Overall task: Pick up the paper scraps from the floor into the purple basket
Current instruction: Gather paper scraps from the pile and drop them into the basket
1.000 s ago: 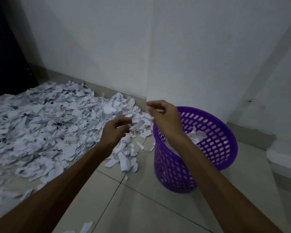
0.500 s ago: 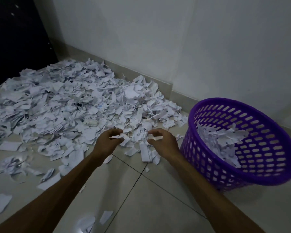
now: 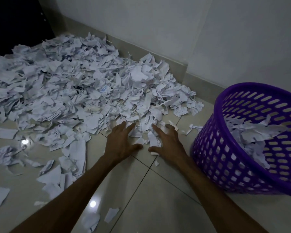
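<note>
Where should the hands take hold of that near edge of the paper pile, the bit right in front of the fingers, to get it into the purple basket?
Probably scoop from both flanks. The left hand and right hand lie open on either side of the loose near edge of the paper pile. The scraps are small, flat and separate, so sweep them together along the floor tile, squeeze, then lift right to the purple basket.

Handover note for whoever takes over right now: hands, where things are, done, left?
Left hand: open, fingers spread at the near edge of the paper scraps, holding nothing.
Right hand: open beside it, thumb resting on one scrap, nothing gripped.
Purple basket: on the floor to the right of the hands, partly filled with scraps.
Done: some scraps are in the basket.
Left: the large pile along the wall and the strays on the near tiles.
</note>
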